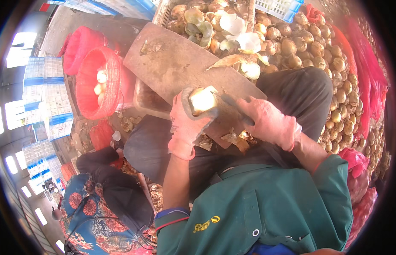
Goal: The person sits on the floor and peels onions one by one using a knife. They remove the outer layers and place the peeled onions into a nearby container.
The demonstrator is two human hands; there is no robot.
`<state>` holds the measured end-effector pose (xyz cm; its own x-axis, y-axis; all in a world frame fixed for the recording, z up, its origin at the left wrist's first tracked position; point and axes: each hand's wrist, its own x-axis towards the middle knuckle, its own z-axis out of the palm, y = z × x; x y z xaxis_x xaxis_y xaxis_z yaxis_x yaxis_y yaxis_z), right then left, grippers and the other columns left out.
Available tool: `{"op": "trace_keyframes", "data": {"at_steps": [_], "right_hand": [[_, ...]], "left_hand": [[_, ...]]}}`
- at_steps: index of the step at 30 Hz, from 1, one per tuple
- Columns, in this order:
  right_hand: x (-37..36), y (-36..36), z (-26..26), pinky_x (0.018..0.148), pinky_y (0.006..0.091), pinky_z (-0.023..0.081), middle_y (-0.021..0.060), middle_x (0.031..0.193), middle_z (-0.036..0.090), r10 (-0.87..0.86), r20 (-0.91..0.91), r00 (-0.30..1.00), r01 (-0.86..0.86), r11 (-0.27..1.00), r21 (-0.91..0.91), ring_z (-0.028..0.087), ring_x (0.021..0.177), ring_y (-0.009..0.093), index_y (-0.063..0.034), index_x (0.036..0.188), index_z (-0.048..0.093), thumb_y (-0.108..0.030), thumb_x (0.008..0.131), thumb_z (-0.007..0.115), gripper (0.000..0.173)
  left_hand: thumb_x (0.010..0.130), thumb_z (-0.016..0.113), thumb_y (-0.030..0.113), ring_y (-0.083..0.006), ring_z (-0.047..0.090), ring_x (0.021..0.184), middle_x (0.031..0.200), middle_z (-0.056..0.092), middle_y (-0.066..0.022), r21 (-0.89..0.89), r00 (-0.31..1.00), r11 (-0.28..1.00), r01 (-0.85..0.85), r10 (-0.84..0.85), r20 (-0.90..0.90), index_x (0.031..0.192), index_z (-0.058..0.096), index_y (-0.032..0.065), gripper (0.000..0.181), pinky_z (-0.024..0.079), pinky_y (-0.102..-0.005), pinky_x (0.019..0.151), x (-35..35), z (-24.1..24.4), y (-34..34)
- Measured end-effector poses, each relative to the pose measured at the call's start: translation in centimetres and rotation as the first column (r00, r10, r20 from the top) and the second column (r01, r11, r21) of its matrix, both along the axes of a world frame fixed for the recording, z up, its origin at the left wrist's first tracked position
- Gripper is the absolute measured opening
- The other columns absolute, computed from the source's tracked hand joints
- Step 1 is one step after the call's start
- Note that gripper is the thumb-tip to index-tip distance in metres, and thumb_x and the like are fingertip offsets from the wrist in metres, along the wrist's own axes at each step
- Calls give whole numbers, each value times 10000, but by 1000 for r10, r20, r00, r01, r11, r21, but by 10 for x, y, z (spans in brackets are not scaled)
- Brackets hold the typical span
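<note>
My left hand (pixel 193 122), in a pink and grey work glove, holds a pale, partly peeled onion (pixel 202 99) above a worn board (pixel 179 60) lying across my lap. My right hand (pixel 261 119), gloved alike, is just right of the onion, its grey fingers pointing towards it; whether a small tool is between them I cannot tell. Brown onion skins (pixel 238 142) lie at the board's near end. Beyond the board, a plastic crate (pixel 159 14) holds loose skins and peelings. One whitish onion (pixel 250 70) lies by the board's right edge.
Unpeeled onions (pixel 308 47) are heaped at the right beside pink mesh netting (pixel 365 76). A red mesh bag (pixel 116 83) with several peeled onions stands open at the left, another bag (pixel 80 47) behind it. A co-worker in a floral garment (pixel 89 220) sits close by, lower left. Stacked crates (pixel 57 95) stand farther left.
</note>
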<state>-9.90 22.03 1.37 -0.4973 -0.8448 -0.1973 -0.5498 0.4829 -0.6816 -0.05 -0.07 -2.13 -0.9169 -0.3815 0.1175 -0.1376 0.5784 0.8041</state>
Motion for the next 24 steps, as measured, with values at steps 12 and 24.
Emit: {"op": "trace_keyframes", "data": {"at_steps": [12, 24], "right_hand": [[-57, 25, 42, 695, 378, 526, 192, 814, 658, -59, 307, 950, 52, 998, 31, 668, 739, 261, -28, 1233, 593, -53, 835, 583, 399], [-43, -61, -6, 747, 341, 522, 90, 852, 652, -83, 338, 937, 227, 881, -414, 611, 766, 186, -46, 1302, 557, -106, 829, 698, 498]], "left_hand": [[591, 954, 231, -237, 620, 1140, 1260, 610, -133, 83, 987, 991, 109, -118, 107, 1371, 525, 26, 913, 506, -345, 985, 7, 3, -14], [616, 886, 265, -355, 555, 1181, 1245, 636, -115, -20, 923, 988, 154, -137, 359, 1376, 503, 113, 865, 484, -451, 997, 5, 31, -14]]}}
